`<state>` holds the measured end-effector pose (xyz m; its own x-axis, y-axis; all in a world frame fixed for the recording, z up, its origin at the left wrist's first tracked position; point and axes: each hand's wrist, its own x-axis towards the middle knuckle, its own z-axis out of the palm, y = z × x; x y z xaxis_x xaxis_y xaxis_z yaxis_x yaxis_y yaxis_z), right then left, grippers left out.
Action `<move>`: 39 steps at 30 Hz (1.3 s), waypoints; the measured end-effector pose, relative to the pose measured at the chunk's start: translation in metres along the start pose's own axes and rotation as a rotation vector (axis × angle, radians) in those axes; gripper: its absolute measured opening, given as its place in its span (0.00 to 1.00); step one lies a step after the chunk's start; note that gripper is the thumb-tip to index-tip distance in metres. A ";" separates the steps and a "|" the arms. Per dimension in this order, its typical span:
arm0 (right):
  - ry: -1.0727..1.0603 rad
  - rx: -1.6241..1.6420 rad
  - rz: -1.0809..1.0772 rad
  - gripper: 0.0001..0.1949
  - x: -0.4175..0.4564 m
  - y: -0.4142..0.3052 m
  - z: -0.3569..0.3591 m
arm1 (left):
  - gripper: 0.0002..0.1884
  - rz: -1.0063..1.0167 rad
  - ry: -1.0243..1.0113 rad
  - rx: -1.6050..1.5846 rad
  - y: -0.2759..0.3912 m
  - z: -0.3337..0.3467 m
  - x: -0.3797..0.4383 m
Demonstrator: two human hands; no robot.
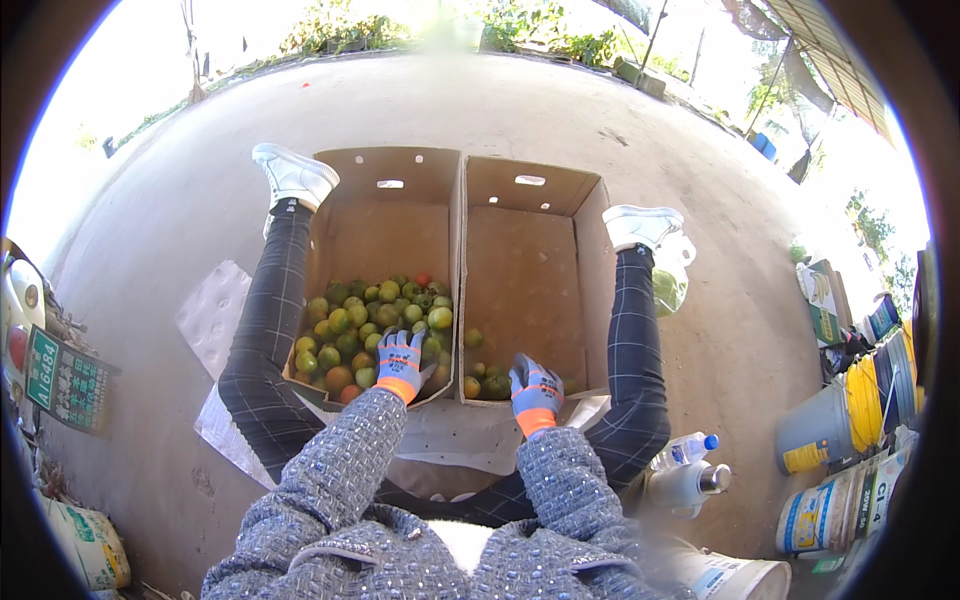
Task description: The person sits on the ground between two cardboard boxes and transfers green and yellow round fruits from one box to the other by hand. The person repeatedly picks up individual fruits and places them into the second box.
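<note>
Two open cardboard boxes lie side by side between my outstretched legs. The left box (386, 225) holds many green, yellowish and a few red round fruits (339, 320), which look like tomatoes, heaped in its near half. My left hand (401, 361), in a grey glove with an orange cuff, rests on this heap, fingers pointing down among the fruits; whether it grips one is hidden. In the right box (521, 270) several greenish fruits (495, 386) lie in the near left corner. My right hand (536, 390), gloved alike, is over this box's near edge, right of those fruits; its palm side is hidden.
A clear plastic bottle (686, 450) and a metal flask (686, 482) stand beside my right thigh. Buckets (814, 427) line the right side. A bag with something green (667, 289) lies by my right foot. Flattened sheets (217, 319) lie under and beside my left leg.
</note>
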<state>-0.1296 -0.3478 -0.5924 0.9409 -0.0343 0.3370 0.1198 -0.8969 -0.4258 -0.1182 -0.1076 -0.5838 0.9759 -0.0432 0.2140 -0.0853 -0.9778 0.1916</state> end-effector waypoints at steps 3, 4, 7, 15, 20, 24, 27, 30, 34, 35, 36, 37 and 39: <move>-0.044 0.011 0.006 0.17 0.000 -0.006 -0.003 | 0.32 0.076 0.148 -0.145 -0.004 -0.001 -0.010; -0.069 0.025 -0.007 0.18 0.000 -0.012 -0.008 | 0.31 0.102 0.199 -0.212 -0.005 -0.006 -0.012; -0.099 0.056 -0.108 0.24 0.000 -0.023 -0.016 | 0.26 0.165 0.296 -0.468 -0.006 -0.018 -0.019; -0.260 0.056 -0.212 0.23 -0.009 -0.029 -0.008 | 0.24 0.187 0.224 -0.472 0.002 -0.027 -0.036; -0.210 0.065 -0.227 0.20 -0.011 -0.029 -0.010 | 0.24 0.162 0.203 -0.467 0.006 -0.031 -0.039; -0.166 0.073 -0.250 0.17 -0.012 -0.033 -0.012 | 0.25 0.152 0.245 -0.455 0.000 -0.023 -0.041; -0.130 0.070 -0.268 0.16 -0.014 -0.033 -0.012 | 0.25 0.122 0.228 -0.429 0.002 -0.023 -0.041; -0.112 0.065 -0.271 0.15 -0.016 -0.030 -0.012 | 0.25 0.077 0.182 -0.451 0.002 -0.024 -0.041; -0.143 0.055 -0.254 0.15 -0.013 -0.036 -0.016 | 0.24 -0.021 0.196 -0.493 -0.004 -0.011 -0.039; -0.143 0.052 -0.248 0.15 -0.013 -0.036 -0.015 | 0.25 -0.030 0.197 -0.501 -0.005 -0.009 -0.039; -0.144 0.050 -0.242 0.16 -0.014 -0.034 -0.014 | 0.25 -0.039 0.198 -0.510 -0.006 -0.008 -0.039; -0.138 0.049 -0.235 0.16 -0.014 -0.033 -0.012 | 0.25 -0.030 0.196 -0.521 -0.005 -0.010 -0.038; -0.152 0.035 -0.233 0.16 -0.016 -0.030 -0.010 | 0.24 -0.013 0.238 -0.504 -0.003 -0.012 -0.039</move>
<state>-0.1513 -0.3244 -0.5769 0.9231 0.2398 0.3006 0.3468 -0.8570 -0.3811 -0.1582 -0.1003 -0.5812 0.9101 0.0732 0.4078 -0.2160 -0.7559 0.6180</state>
